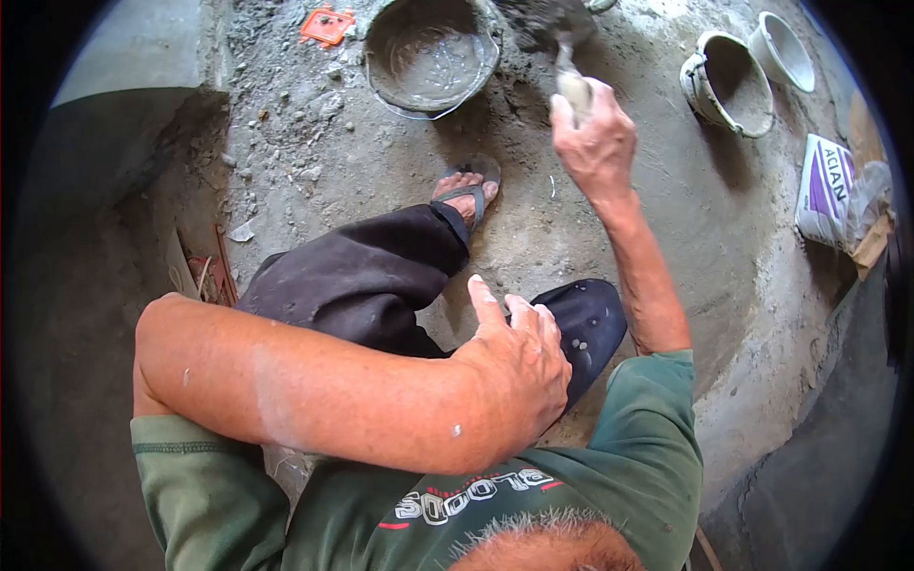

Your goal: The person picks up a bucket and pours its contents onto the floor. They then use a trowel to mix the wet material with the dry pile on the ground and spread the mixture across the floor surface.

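Observation:
My right hand (598,143) is closed around the pale handle of a trowel (574,88), with the arm stretched forward. The trowel's blade end is blurred and lies in a dark, wet mound of mortar (533,21) at the top edge. Just left of it stands a dark bucket (491,59) with a wire handle and grey, wet-looking contents. My left hand (522,357) rests on my bent right knee, thumb and fingers apart, holding nothing. Whitish dust marks its fingertips.
Two pails, one mortar-stained (703,90) and one pale (788,57), are at the upper right. Below them sits a white and purple sack (824,193). An orange plastic piece (327,27) lies on gritty ground. A dark recess (124,190) drops away at the left.

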A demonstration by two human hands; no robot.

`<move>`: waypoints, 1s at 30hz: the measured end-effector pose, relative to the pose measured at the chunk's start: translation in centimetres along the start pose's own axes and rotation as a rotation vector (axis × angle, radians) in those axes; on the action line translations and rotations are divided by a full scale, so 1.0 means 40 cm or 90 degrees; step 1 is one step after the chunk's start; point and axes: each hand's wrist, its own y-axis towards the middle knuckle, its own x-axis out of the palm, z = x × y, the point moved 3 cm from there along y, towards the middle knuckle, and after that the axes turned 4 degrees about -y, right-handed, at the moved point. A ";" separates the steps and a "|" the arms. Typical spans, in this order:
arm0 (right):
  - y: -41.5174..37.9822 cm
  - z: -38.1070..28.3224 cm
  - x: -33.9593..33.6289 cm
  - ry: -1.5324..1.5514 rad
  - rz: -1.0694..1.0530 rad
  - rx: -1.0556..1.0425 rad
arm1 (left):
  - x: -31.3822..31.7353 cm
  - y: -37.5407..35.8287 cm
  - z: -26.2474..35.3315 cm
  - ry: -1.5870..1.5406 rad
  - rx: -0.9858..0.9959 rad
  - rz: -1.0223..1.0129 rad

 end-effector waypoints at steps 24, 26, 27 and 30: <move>-0.313 0.323 0.230 0.114 -0.433 0.210 | 0.019 -0.039 -0.003 0.067 0.044 0.101; -0.276 0.307 0.254 0.100 -0.444 0.247 | 0.017 -0.045 -0.007 0.061 0.040 0.098; -0.259 0.300 0.259 0.126 -0.421 0.242 | 0.015 -0.045 -0.010 0.056 0.034 0.102; -0.201 0.261 0.282 0.137 -0.388 0.231 | 0.015 -0.045 -0.008 0.062 0.038 0.101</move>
